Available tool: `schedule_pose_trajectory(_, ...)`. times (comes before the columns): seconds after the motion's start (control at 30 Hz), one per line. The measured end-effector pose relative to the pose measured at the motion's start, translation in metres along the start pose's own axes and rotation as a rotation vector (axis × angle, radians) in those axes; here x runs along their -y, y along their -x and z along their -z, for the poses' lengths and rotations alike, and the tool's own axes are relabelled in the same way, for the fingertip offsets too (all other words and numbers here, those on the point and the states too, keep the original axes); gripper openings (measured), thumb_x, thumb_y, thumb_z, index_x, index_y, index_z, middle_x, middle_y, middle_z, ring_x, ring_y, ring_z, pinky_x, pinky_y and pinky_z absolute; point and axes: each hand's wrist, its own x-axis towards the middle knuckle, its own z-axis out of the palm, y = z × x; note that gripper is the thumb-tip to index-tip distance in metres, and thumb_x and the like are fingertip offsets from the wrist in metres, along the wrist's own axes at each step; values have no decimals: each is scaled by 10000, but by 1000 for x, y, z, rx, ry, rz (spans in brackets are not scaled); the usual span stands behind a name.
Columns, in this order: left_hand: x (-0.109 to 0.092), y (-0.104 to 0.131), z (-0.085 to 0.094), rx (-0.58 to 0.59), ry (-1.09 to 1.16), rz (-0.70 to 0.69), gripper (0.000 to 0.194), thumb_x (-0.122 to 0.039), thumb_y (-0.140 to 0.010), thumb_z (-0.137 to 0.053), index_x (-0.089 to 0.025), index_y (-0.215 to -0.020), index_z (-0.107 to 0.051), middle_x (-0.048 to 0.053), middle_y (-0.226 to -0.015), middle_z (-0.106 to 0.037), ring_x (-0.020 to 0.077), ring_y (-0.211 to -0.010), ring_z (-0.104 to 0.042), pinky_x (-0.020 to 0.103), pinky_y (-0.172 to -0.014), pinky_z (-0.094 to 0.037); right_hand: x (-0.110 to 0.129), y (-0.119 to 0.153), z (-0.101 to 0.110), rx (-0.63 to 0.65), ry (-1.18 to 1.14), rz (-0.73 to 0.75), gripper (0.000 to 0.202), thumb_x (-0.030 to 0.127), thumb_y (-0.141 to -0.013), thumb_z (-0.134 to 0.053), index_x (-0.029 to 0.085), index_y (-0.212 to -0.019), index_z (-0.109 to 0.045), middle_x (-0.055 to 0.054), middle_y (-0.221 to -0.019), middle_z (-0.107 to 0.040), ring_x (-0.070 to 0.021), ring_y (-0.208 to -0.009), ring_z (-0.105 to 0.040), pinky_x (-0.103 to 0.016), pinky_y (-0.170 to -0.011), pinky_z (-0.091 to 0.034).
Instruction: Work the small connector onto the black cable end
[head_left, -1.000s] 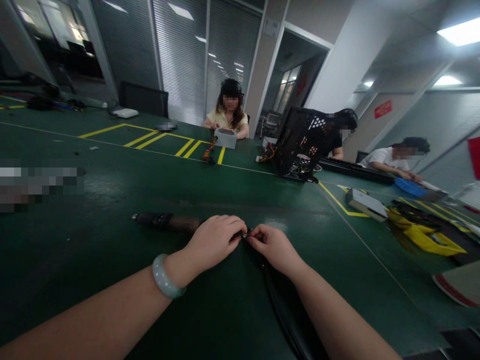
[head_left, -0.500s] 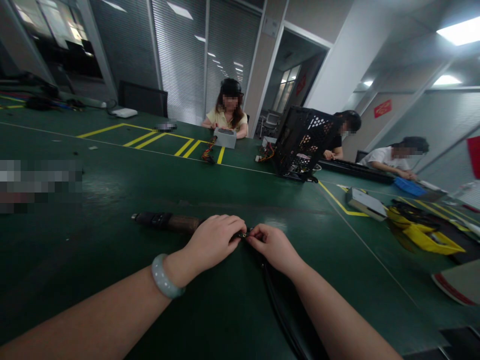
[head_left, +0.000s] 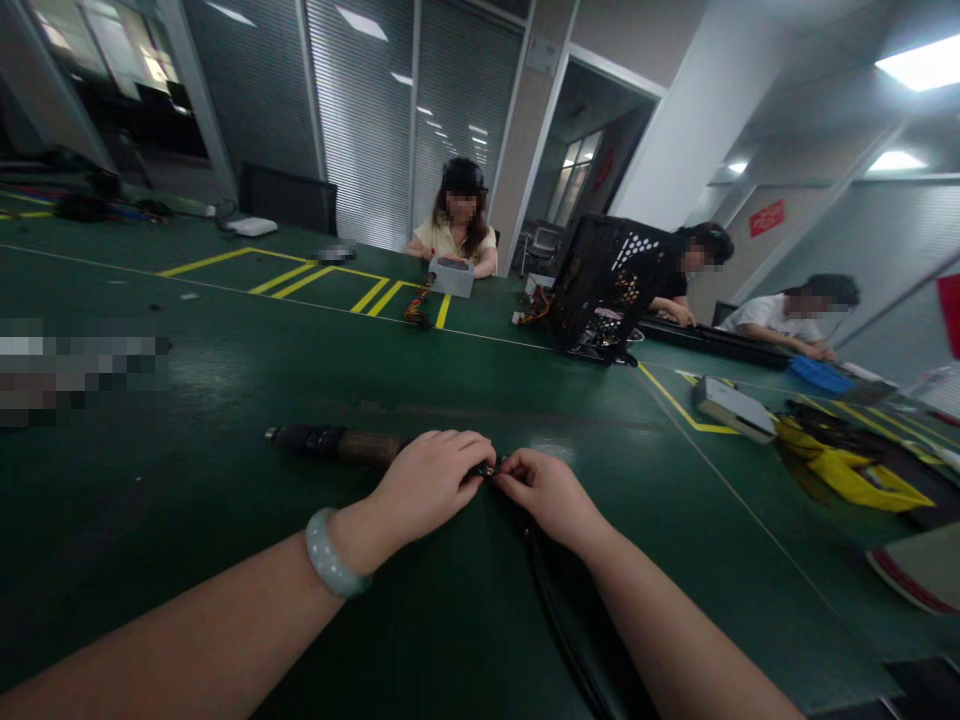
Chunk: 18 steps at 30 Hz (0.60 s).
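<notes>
The left hand (head_left: 431,485), which is wearing a pale green bangle (head_left: 325,557) at the wrist, is resting palm down over one end of a dark, rod-shaped tool (head_left: 337,443), and its fingers are curling around that end and grasping it. The tool is lying crosswise on the green tabletop (head_left: 210,490), with its metal tip pointing to the left and its brownish middle section showing just beside the hand. The right hand (head_left: 551,500) is coming in from the other side; its thumb and forefinger are pinching the upper end of a black cable (head_left: 553,618), which the hand is mostly hiding. A tiny brassy piece (head_left: 490,471) is showing between the fingertips of the two hands, too small to make out. From below the right hand, the cable is curving down toward the near edge of the view.

Farther off, yellow tape (head_left: 204,261) is marking out shapes on the tabletop. A person in a pale yellow top (head_left: 442,237) is sitting behind a grey box (head_left: 454,280) with a bunch of wires (head_left: 420,300) trailing from it. To the right, a black computer case (head_left: 600,285) is standing tilted in view, partly hiding a person in a black top (head_left: 671,285). A silver box (head_left: 733,410) and a yellow tray (head_left: 862,482) are lying nearer on that side.
</notes>
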Motion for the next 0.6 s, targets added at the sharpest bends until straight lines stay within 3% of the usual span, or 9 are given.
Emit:
schedule_pose_trajectory(0.1,-1,0,0,-19,-3,40,243,-199,-848,-598,-236,-1086,-565,22,-1098,-638,229,-968,-606,394,-829,-459,0,0,0,4,5,-7,123,323,-856,-616,208,-847,-660,24,-767,-690,-124,-661,-597,-222,-576,-386)
schedule_pose_trajectory(0.27,0,1,0,-22,-9,-22,116,-189,-866,-567,-235,-965,-603,26,-1178,-618,228,-1025,-596,391,-867,-456,3,0,1,-7,22,-9,126,327,-852,-619,209,-837,-659,27,-756,-684,-121,-653,-587,-222,-577,-386)
schedule_pose_trajectory(0.47,-1,0,1,-31,7,14,214,-195,-850,-587,-244,-1058,-583,16,-1130,-631,222,-983,-607,388,-836,-468,3,1,2,7,20,-1,123,324,-854,-618,209,-840,-662,22,-767,-689,-127,-673,-601,-226,-591,-394)
schedule_pose_trajectory(0.6,0,1,1,-25,15,20,156,-190,-848,-589,-230,-999,-593,21,-1132,-634,233,-995,-605,412,-855,-468,1,1,1,2,13,3,124,322,-856,-617,207,-840,-661,19,-765,-689,-128,-666,-598,-228,-588,-393)
